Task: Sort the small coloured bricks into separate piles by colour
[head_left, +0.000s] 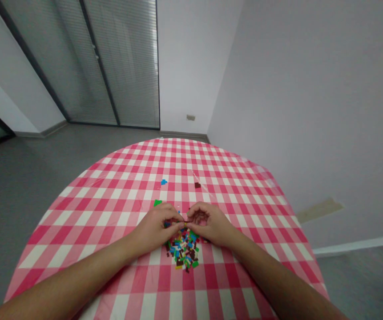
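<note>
- The person's left hand (154,224) and right hand (213,224) meet tip to tip, each with thumb and forefinger drawn together in a fine pinch.
- Between those fingertips I make out a small dark piece (186,222), seemingly gripped from both sides; from here I cannot tell whether it is one piece or several joined. A fleck of yellow shows just below it, perhaps part of it, perhaps not.
- Directly under the grip, and spilling from it toward the person, lies a heap of small coloured pieces (183,253): blue, green, brown, yellow, white. They look loose and mixed, so I judge most of them are unused.
- Well beyond the grip, a little to its left, a blue shape (163,182) lies apart; a dark brown shape (197,185) lies beyond and slightly right. Their stepped outlines suggest pieces already put together, though they are too small to be sure.
- Just beyond the left hand's knuckles sits a green piece (158,202), also apart from the heap.
- Everything rests on the checked tablecloth (138,275) around the grip. By my reckoning the work is at an early stage.
</note>
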Demonstrator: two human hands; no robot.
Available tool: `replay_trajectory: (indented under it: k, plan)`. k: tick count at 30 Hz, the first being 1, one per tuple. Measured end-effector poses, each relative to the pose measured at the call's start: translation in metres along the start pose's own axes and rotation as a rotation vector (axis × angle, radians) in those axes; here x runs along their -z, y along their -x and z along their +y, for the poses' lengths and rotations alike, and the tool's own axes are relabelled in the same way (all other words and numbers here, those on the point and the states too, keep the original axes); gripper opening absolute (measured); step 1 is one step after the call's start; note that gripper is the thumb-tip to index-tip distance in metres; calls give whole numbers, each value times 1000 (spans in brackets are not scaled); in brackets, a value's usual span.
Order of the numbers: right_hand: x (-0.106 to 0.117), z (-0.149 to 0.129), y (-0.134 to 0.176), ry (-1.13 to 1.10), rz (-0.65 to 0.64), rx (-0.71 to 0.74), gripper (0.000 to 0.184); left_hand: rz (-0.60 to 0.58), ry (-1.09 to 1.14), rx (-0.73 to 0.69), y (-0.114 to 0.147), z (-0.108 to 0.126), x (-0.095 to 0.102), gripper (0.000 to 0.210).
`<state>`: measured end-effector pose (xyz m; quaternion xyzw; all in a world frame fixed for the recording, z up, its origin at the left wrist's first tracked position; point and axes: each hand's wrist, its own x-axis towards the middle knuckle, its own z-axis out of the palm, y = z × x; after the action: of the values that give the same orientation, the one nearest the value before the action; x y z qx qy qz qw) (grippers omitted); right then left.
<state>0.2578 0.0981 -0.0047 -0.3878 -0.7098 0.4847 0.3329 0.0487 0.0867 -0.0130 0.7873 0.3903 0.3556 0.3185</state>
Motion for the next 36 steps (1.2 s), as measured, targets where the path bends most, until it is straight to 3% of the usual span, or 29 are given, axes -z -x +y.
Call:
replay_trajectory:
  k: [12,19,36]
  plan:
    - [-4,-2,0,32,-33,19,18,12,-27,-8,0,2,2,13]
    - [-3,-4,0,59,15,103,14,3,-31,18,-1,4,3,9]
    - [-4,1,-1,121,105,143,10,32,-11,29,-1,3,2,9]
